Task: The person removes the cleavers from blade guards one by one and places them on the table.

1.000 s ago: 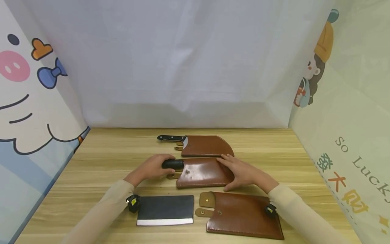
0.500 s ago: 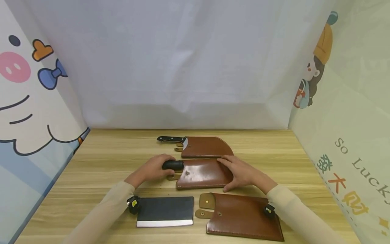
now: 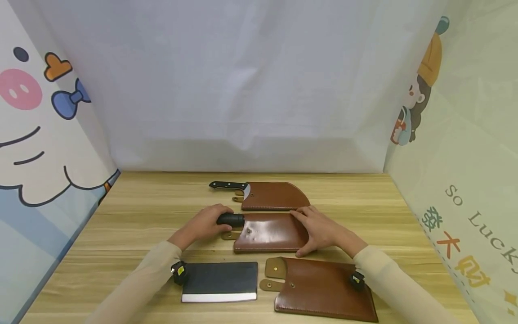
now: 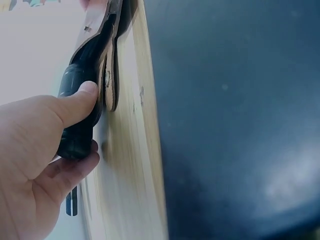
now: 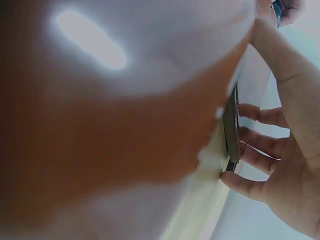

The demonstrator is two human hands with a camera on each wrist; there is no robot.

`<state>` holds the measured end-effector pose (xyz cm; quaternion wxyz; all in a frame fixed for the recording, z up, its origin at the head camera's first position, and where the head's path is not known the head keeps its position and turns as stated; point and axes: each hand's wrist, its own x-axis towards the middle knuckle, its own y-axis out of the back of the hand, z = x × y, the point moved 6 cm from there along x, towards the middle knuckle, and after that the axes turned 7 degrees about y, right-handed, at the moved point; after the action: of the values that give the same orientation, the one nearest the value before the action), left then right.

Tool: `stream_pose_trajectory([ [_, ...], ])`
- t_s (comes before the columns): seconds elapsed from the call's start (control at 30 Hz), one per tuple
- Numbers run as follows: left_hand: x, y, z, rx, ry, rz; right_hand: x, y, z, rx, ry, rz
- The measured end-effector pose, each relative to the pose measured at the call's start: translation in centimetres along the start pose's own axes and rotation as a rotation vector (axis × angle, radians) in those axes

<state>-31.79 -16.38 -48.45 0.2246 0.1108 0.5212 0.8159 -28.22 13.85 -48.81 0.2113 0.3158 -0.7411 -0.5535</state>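
In the middle of the table in the head view, a brown leather sheath (image 3: 271, 231) covers the blade of a cleaver. My left hand (image 3: 206, 222) grips its black handle (image 3: 234, 220); in the left wrist view the thumb lies along the handle (image 4: 80, 77) with fingers beneath. At the sheath's right end, my right hand (image 3: 319, 229) holds it, the thumb at the near edge and fingers at the far edge. The right wrist view has those fingers (image 5: 265, 145) bent down onto the sheath's edge. The blade inside is hidden.
Behind lies another sheathed cleaver with a riveted black handle (image 3: 228, 185). In front, a bare dark cleaver blade (image 3: 220, 278) lies by my left sleeve. An unoccupied-looking larger brown sheath (image 3: 319, 288) lies under my right forearm. White cloth (image 3: 243, 90) walls the back.
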Motion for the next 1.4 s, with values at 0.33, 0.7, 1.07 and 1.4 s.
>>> stream_pose_trajectory([
  [0.33,-0.1,-0.3,0.3,0.017,-0.068,0.018,-0.3,0.1,-0.1,0.026,0.002,0.017],
  [0.7,-0.6,0.4,0.5,0.022,-0.076,0.043,-0.6,0.4,-0.4,0.005,0.001,0.002],
  [1.07,-1.3,1.3,1.3,0.005,-0.069,0.135,-1.4,1.4,-0.6,-0.006,-0.007,0.047],
  [1.4,-1.8,1.6,1.8,-0.004,-0.084,0.158,-2.1,2.2,-1.3,0.016,-0.024,0.094],
])
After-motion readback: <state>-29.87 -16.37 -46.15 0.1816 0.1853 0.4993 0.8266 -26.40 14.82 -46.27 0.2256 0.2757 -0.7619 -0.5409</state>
